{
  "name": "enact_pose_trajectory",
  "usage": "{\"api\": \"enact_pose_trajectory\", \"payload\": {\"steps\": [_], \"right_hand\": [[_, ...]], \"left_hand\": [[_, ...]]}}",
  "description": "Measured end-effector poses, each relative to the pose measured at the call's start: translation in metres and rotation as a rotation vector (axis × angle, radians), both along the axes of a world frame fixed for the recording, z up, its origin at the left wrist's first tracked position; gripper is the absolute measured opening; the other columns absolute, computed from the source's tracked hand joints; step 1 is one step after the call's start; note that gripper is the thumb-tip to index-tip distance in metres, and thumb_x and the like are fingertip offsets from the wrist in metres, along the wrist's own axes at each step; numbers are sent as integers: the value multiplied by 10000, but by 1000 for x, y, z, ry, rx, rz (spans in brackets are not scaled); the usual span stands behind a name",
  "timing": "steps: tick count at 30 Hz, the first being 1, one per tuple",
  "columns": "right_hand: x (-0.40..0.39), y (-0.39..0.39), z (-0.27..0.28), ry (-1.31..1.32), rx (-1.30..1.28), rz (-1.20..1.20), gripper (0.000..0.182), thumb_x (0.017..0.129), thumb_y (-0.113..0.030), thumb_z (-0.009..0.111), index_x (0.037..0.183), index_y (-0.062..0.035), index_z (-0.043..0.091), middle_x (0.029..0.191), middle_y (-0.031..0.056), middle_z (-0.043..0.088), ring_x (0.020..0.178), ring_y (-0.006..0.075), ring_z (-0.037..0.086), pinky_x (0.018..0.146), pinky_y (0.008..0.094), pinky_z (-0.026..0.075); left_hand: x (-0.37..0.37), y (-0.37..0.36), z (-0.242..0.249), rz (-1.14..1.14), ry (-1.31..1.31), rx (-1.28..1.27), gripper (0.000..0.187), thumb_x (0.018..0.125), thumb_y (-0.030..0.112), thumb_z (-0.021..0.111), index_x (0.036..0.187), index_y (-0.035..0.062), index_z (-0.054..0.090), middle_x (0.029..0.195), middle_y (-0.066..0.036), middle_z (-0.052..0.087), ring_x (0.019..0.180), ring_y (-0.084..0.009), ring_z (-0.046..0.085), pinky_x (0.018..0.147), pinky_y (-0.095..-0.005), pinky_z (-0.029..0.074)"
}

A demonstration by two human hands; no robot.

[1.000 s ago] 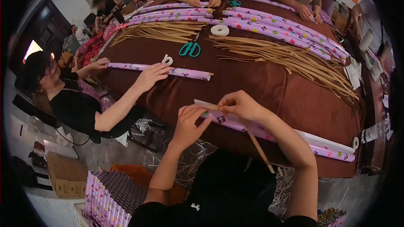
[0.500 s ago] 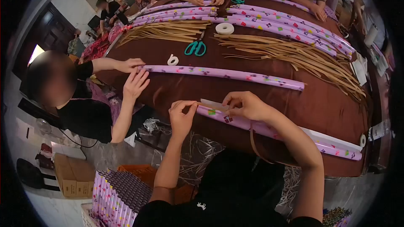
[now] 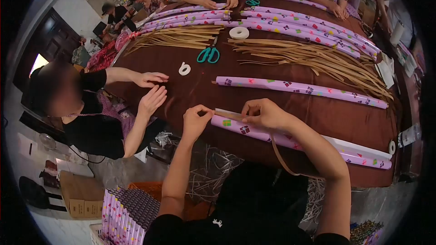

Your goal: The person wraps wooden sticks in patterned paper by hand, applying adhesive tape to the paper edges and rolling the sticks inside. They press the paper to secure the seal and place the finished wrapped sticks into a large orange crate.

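Observation:
A purple wrapping paper roll printed with gift boxes (image 3: 244, 129) lies along the near table edge, the white underside of its loose edge (image 3: 352, 147) showing. At the roll's left end, my left hand (image 3: 197, 120) is closed in a pinch on the tip of a thin brown strip (image 3: 230, 116). My right hand (image 3: 265, 114) pinches the same strip farther right, above the paper's edge. The strip's free length hangs in a loop below my right hand. My right forearm covers part of the roll.
A co-worker's hands (image 3: 152, 91) are at the left. Beyond my roll lies another purple roll (image 3: 299, 90). Farther back are brown strips (image 3: 313, 59), teal-handled scissors (image 3: 208, 55), white tape rolls (image 3: 239, 32) and stacked purple rolls (image 3: 299, 29). Finished rolls (image 3: 122, 218) stand in a crate below.
The co-worker's purple roll has moved right, out of their hands, and now lies beyond my roll. Both my hands have barely moved and keep their pinch on the strip.

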State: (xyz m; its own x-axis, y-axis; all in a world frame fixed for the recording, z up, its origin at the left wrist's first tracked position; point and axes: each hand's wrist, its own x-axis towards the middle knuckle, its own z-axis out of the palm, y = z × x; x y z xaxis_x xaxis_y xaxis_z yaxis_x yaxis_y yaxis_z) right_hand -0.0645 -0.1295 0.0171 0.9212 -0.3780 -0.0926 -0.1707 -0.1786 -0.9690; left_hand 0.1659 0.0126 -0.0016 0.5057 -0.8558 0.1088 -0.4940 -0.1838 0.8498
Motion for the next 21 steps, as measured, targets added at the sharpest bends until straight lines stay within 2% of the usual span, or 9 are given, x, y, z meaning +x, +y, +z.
{"api": "enact_pose_trajectory", "payload": {"steps": [6,8,11,13,15,16,18,21], "right_hand": [[2,-1,-9,4,-155,-53,152,816,-173,724,879,-51,660,717,74,677,651,155,612,651,312,463],[0,0,-3,28,-279,-63,171,795,-195,724,867,-52,665,749,101,686,682,227,647,663,345,484],[1,1,-11,-24,-431,-74,170,788,-202,714,867,-58,670,773,117,694,733,275,673,672,377,504],[2,0,-14,-29,-476,-69,164,785,-201,710,864,-62,671,781,122,696,750,289,676,674,390,510],[4,-2,-17,-34,-523,-66,159,782,-199,706,861,-65,672,789,126,698,767,302,680,677,402,516],[4,-2,-18,-29,-512,-66,153,783,-199,702,857,-69,673,792,125,699,767,303,681,678,403,517],[4,-2,-18,-22,-502,-67,147,783,-199,699,854,-73,674,794,124,699,767,304,682,679,405,518],[4,-1,-16,21,-501,-70,137,779,-196,698,847,-79,673,793,121,700,765,302,683,679,405,520]], "left_hand": [[4,-3,2,-43,-29,14,130,795,112,720,848,-6,715,760,-91,715,716,-123,660,697,-284,500],[6,-4,-1,-49,-29,10,134,792,120,724,844,-3,716,760,-96,715,721,-138,671,701,-290,503],[6,-6,-2,-53,-66,13,141,789,135,729,837,3,716,761,-107,716,728,-171,690,707,-300,508],[5,-8,0,-54,-104,19,142,789,141,730,833,6,715,761,-113,715,730,-189,698,707,-304,510],[2,-9,3,-54,-142,53,134,807,99,736,822,-29,704,768,-85,693,691,-124,606,670,-276,474],[-1,-9,6,-56,-141,54,134,807,99,736,822,-29,704,768,-85,693,691,-124,606,670,-276,474],[-6,-8,12,-50,-312,15,145,791,118,746,822,-19,712,767,-121,695,668,-162,620,663,-295,482],[-1,-11,5,-65,-326,-7,151,782,132,754,816,-10,716,738,-131,688,644,-185,623,640,-308,484]]}}
